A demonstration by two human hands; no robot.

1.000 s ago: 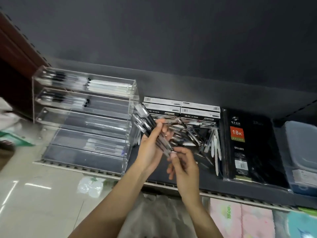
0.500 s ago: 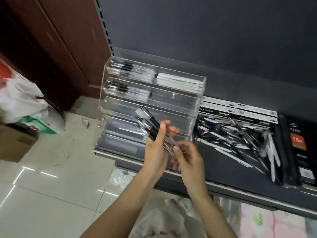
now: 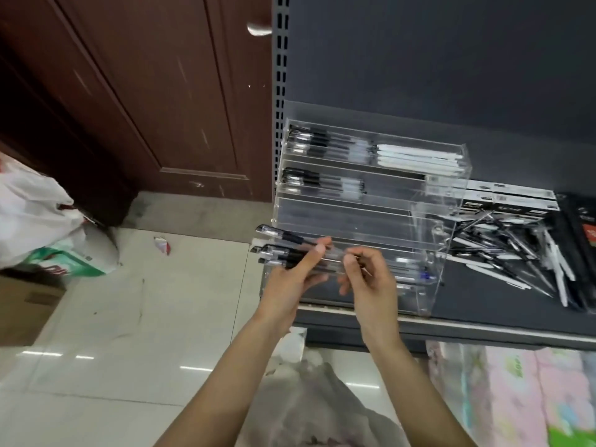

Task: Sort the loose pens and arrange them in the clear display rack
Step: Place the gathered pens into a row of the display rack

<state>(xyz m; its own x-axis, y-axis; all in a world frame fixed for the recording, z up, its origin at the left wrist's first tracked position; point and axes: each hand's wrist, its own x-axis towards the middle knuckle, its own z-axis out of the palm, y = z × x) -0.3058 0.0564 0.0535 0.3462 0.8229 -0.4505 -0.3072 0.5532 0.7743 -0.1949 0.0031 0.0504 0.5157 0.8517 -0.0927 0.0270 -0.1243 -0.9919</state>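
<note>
Here the left hand (image 3: 290,279) fingers clamp a fanned bundle of pens (image 3: 283,253) before the rack (image 3: 371,214) at the shelf's (image 3: 483,324) left end; right hand (image 3: 364,279) fingers pinch their tips. Uneven, loose pens could slip floorward.

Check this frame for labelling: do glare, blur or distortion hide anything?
Head view: ceiling-light glare streaks the floor tiles; wide-angle distortion bows the shelf upright; the clear rack reflects, hiding lower-tier contents; the loose pens are soft.
</note>
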